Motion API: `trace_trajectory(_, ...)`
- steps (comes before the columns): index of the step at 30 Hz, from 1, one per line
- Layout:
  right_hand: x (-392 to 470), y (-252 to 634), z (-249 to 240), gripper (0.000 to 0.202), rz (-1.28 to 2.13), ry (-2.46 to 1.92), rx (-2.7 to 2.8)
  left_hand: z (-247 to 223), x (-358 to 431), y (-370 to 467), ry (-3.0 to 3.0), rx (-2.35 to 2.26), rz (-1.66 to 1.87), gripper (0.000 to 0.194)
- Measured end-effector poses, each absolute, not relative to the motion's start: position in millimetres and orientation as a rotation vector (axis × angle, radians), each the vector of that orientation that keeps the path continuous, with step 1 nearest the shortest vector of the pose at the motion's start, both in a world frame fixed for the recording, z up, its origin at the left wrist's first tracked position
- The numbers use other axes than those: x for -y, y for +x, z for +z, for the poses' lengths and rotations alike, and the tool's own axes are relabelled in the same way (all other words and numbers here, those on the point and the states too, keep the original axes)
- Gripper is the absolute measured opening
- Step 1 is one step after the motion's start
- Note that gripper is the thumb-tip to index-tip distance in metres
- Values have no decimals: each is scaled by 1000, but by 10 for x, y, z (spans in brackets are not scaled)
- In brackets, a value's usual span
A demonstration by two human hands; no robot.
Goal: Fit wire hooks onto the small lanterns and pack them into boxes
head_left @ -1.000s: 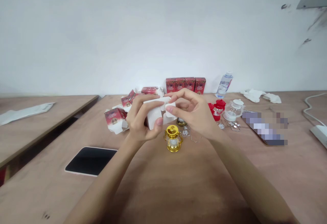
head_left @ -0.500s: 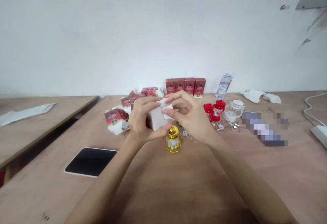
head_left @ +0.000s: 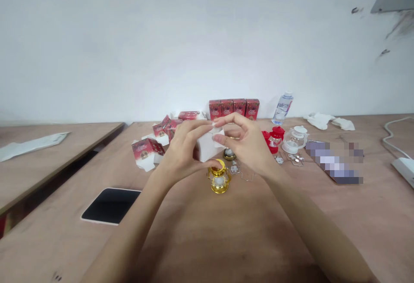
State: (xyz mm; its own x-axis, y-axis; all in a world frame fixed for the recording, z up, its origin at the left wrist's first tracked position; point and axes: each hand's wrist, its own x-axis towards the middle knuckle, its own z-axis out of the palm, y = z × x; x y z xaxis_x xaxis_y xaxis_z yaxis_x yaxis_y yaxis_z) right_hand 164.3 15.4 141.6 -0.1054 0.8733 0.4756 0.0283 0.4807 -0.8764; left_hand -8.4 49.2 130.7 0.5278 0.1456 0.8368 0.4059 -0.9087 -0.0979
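Note:
A small white box is held up above the table between both hands. My left hand wraps round its left side, with the thumb beneath it and the fingers over its top. My right hand pinches a white flap at the box's upper right with thumb and index finger. Just below the box a gold lantern stands upright on the table, its top partly behind my left thumb. Behind it lie a round gold-rimmed piece and thin metal parts.
Four red boxes stand by the wall, beside a bottle. Opened red boxes lie at left, above a phone. Red lanterns, a white lantern and crumpled tissue are at right.
Both hands and the white box have shifted slightly right. The round gold-rimmed piece behind the lantern shows more, and my right hand now covers more of the nearer red lantern.

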Motion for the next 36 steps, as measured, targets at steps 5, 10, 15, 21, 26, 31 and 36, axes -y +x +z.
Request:
trace_trajectory(5, -184, 1672, 1399, 19, 895, -806, 1484, 1337, -452, -87, -2477, 567, -1239, 65)
trace_trajectory(10, -178, 1665, 1409, 28, 917, -788, 1477, 1324, -446, -93, -2442, 591, -1341, 59)
trace_trajectory(15, -240, 1720, 1403, 48, 1035, -728, 1572, 1284, -485, -97, -2456, 447, -1438, 66)
trace_trajectory(21, -298, 1694, 1305, 47, 989, -623, 1643, 1375, -429, -114, -2556, 557, -1492, 80)
trace_trajectory(26, -280, 1539, 1170, 41, 296, -742, 1854, 1496, -445, -243, -2378, 954, -1891, 58)
trace_trajectory(31, -190, 1509, 1011, 32, 41, -588, 2233, 1495, -453, -396, -2549, 1247, -1744, 66)
trace_trajectory(36, -31, 1644, 704, 60, 160, -729, 2079, 1377, -480, -566, -2515, 1343, -1788, 76)
